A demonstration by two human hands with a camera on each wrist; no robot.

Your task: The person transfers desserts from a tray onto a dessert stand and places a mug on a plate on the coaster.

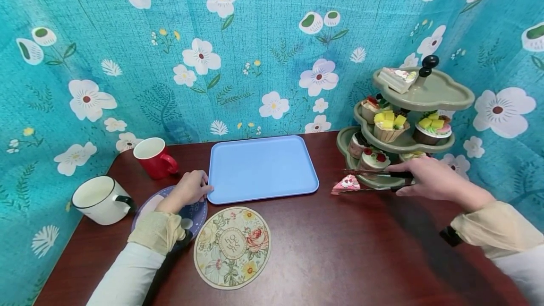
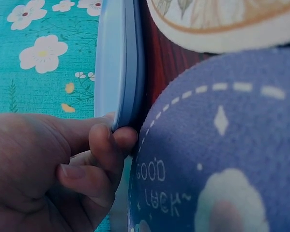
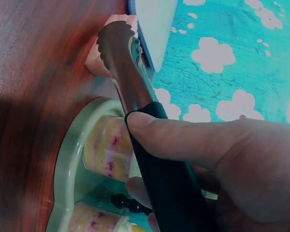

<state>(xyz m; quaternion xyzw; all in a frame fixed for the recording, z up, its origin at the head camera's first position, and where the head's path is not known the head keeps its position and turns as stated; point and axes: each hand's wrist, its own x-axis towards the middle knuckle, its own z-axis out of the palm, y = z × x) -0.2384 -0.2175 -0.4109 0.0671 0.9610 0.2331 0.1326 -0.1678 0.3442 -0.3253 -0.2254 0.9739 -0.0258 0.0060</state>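
My left hand (image 1: pixel 190 190) pinches the left edge of a light blue tray (image 1: pixel 263 169), the thumb at its rim and curled fingers under it in the left wrist view. On the right, my right hand (image 1: pixel 439 179) grips black-handled tongs (image 3: pixel 166 164) with scalloped metal ends. A pink cake slice (image 1: pixel 348 182) lies between those ends, just right of the tray; in the right wrist view the metal partly covers the slice. Close behind the tongs stands a green three-tier stand (image 1: pixel 442 89) bearing several cupcakes, with a white cake slice (image 1: pixel 398 79) on top.
A red mug (image 1: pixel 155 162) and a white mug (image 1: pixel 99 202) stand at the left. Beneath my left forearm lies a round purple mat (image 1: pixel 146 207). A round floral mat (image 1: pixel 233 266) is in front of the tray, and a blue flowered cloth (image 1: pixel 255 27) hangs behind the table.
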